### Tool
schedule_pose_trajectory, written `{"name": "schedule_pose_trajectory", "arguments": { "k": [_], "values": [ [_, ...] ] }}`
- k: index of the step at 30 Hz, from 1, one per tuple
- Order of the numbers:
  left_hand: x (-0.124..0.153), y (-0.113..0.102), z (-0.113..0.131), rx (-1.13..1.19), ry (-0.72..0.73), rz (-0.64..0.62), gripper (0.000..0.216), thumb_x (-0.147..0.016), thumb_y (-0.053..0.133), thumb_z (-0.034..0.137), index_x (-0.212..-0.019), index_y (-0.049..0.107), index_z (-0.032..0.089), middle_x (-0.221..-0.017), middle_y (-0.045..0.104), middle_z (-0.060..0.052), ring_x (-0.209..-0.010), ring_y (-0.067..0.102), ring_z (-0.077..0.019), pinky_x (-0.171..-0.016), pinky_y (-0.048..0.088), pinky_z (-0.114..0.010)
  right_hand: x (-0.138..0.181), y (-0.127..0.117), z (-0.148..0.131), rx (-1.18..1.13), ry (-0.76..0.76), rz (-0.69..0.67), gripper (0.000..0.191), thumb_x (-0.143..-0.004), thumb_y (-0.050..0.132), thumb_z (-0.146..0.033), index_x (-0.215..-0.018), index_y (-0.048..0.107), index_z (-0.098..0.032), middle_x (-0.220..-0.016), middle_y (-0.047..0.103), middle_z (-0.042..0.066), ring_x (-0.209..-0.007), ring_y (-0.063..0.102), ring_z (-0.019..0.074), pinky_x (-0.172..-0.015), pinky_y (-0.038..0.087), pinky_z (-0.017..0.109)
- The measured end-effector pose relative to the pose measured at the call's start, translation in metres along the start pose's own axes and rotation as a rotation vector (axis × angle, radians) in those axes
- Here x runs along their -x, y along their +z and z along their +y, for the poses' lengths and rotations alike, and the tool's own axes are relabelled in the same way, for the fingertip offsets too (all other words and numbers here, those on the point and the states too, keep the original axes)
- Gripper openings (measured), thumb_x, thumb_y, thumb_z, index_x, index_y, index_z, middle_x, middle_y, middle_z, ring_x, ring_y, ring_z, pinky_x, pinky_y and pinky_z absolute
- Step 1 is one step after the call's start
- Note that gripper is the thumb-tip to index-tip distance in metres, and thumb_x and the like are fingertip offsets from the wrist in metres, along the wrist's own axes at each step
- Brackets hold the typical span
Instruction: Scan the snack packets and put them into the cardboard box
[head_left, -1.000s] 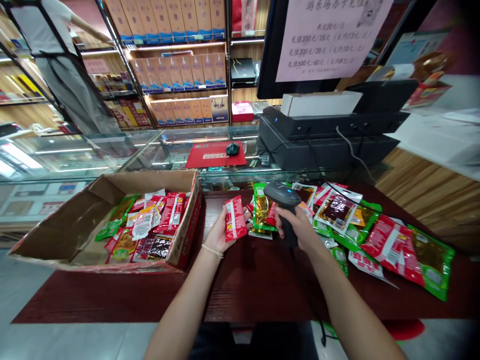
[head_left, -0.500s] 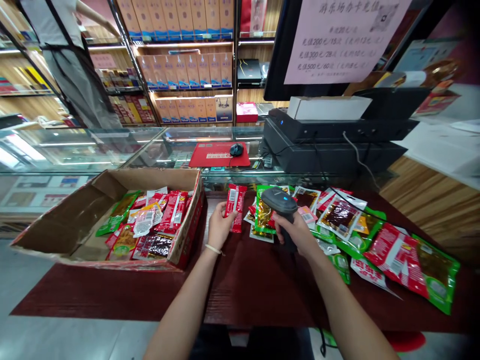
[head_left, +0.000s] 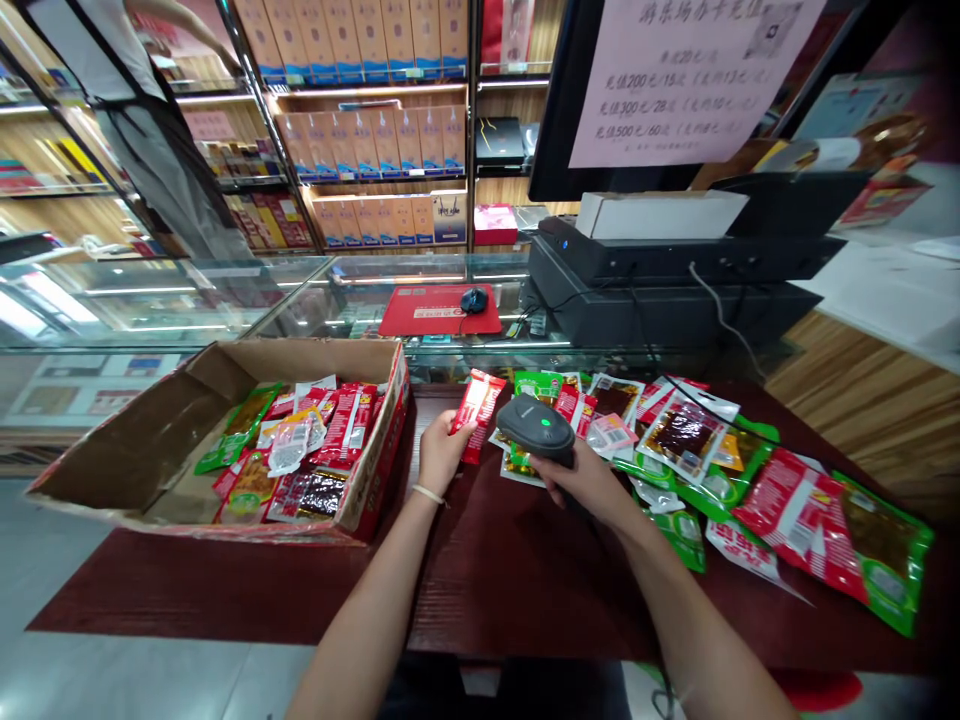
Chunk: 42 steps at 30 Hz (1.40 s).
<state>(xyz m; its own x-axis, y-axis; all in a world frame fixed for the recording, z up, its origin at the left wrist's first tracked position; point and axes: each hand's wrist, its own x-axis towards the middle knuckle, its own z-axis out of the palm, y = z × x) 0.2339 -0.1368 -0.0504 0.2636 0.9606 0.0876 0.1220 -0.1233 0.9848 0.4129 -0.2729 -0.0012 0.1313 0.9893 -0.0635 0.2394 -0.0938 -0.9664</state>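
Note:
My left hand (head_left: 439, 452) is closed on a narrow red snack packet (head_left: 478, 405), held tilted above the dark red table (head_left: 517, 580). My right hand (head_left: 592, 485) grips a black barcode scanner (head_left: 536, 428) with a green light on its head, pointed left at the red packet from close by. Just behind the scanner lie several more snack packets (head_left: 679, 435) in red, green and clear wrappers, spread over the table to the right. An open cardboard box (head_left: 367, 470) with several packets inside sits to the left of my left hand.
A glass counter (head_left: 360, 290) runs behind the table, with a red mouse pad and mouse (head_left: 472, 298) on it. A black cash register (head_left: 667, 270) with a monitor and pink notice stands at the back right. A person (head_left: 157, 150) stands by shelves at the far left.
The scanner has swung left and lower, toward the red packet, and its light went from blue to green. My left hand has turned and lifted the packet slightly farther away.

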Motion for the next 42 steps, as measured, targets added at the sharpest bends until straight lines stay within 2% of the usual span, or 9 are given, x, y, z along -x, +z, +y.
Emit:
{"name": "schedule_pose_trajectory", "arguments": {
  "k": [8,14,17,20,24,28,32,36,42],
  "values": [
    [0.001,0.005,-0.003,0.207,-0.008,0.018,0.031,-0.076,0.066,0.034,-0.1,0.067,0.014,-0.092,0.073,-0.006,-0.079,0.066,-0.017,-0.072,0.051,-0.025,-0.003,0.002,-0.003,-0.25,0.01,0.104,0.034,-0.079,0.069,-0.048,-0.092,0.048,-0.024,-0.053,0.053,-0.007,-0.036,0.046,0.0113,-0.037,0.038,0.024],
    [0.033,-0.009,0.069,0.065,0.279,0.067,0.034,-0.087,0.054,0.025,-0.119,0.063,0.018,-0.118,0.068,-0.007,-0.109,0.062,-0.0208,-0.098,0.045,-0.032,-0.004,0.003,-0.011,-0.327,-0.002,0.131,0.033,-0.078,0.069,-0.048,-0.073,0.05,-0.022,-0.051,0.052,-0.005,-0.035,0.045,0.0105,-0.035,0.038,0.024],
    [0.055,-0.038,0.119,-0.148,0.463,0.127,0.035,-0.091,0.05,0.026,-0.125,0.06,0.024,-0.122,0.066,-0.004,-0.108,0.063,-0.0199,-0.097,0.046,-0.031,-0.005,0.002,-0.009,-0.327,-0.03,0.133,0.033,-0.08,0.068,-0.047,-0.069,0.051,-0.021,-0.051,0.052,-0.004,-0.036,0.046,0.0097,-0.035,0.038,0.023],
    [0.066,-0.083,0.144,-0.369,0.547,0.312,0.034,-0.092,0.051,0.027,-0.124,0.061,0.026,-0.119,0.068,-0.003,-0.104,0.064,-0.0186,-0.095,0.047,-0.03,-0.006,0.001,-0.005,-0.34,-0.04,0.113,0.031,-0.081,0.068,-0.045,-0.071,0.053,-0.02,-0.053,0.052,-0.004,-0.037,0.046,0.0095,-0.036,0.039,0.023],
    [0.055,-0.144,0.128,-0.548,0.509,0.531,0.037,-0.091,0.051,0.028,-0.128,0.058,0.024,-0.12,0.067,-0.005,-0.105,0.064,-0.0192,-0.096,0.047,-0.032,-0.005,0.001,-0.006,-0.354,-0.03,0.129,0.031,-0.079,0.071,-0.045,-0.07,0.053,-0.02,-0.053,0.052,-0.004,-0.036,0.046,0.0094,-0.035,0.039,0.023],
    [0.036,-0.174,0.092,-0.506,0.385,0.491,0.039,-0.09,0.051,0.028,-0.127,0.058,0.018,-0.124,0.065,-0.011,-0.111,0.062,-0.0206,-0.099,0.046,-0.035,-0.005,0.0,-0.008,-0.373,-0.025,0.157,0.033,-0.078,0.071,-0.045,-0.068,0.052,-0.02,-0.053,0.052,-0.003,-0.036,0.047,0.0097,-0.035,0.039,0.023],
    [0.031,-0.174,0.08,-0.449,0.354,0.425,0.036,-0.091,0.049,0.03,-0.124,0.06,0.018,-0.121,0.066,-0.011,-0.109,0.063,-0.0197,-0.098,0.047,-0.035,-0.006,-0.004,-0.005,-0.431,-0.03,0.187,0.031,-0.079,0.071,-0.044,-0.072,0.051,-0.02,-0.054,0.052,-0.004,-0.038,0.047,0.0093,-0.035,0.04,0.022],
    [0.039,-0.161,0.094,-0.535,0.375,0.432,0.033,-0.092,0.048,0.033,-0.117,0.064,0.02,-0.112,0.07,-0.008,-0.1,0.066,-0.0196,-0.092,0.05,-0.035,-0.006,-0.012,-0.005,-0.446,-0.056,0.227,0.031,-0.08,0.069,-0.045,-0.073,0.05,-0.021,-0.054,0.052,-0.005,-0.039,0.046,0.0094,-0.035,0.04,0.022],
    [0.052,-0.106,0.13,-0.631,0.537,0.381,0.03,-0.093,0.048,0.032,-0.115,0.066,0.022,-0.111,0.071,-0.005,-0.099,0.065,-0.0198,-0.093,0.047,-0.034,-0.002,-0.028,-0.014,-0.44,-0.081,0.304,0.031,-0.081,0.066,-0.048,-0.075,0.048,-0.023,-0.055,0.05,-0.005,-0.039,0.045,0.0096,-0.036,0.041,0.022]
  ]
}}
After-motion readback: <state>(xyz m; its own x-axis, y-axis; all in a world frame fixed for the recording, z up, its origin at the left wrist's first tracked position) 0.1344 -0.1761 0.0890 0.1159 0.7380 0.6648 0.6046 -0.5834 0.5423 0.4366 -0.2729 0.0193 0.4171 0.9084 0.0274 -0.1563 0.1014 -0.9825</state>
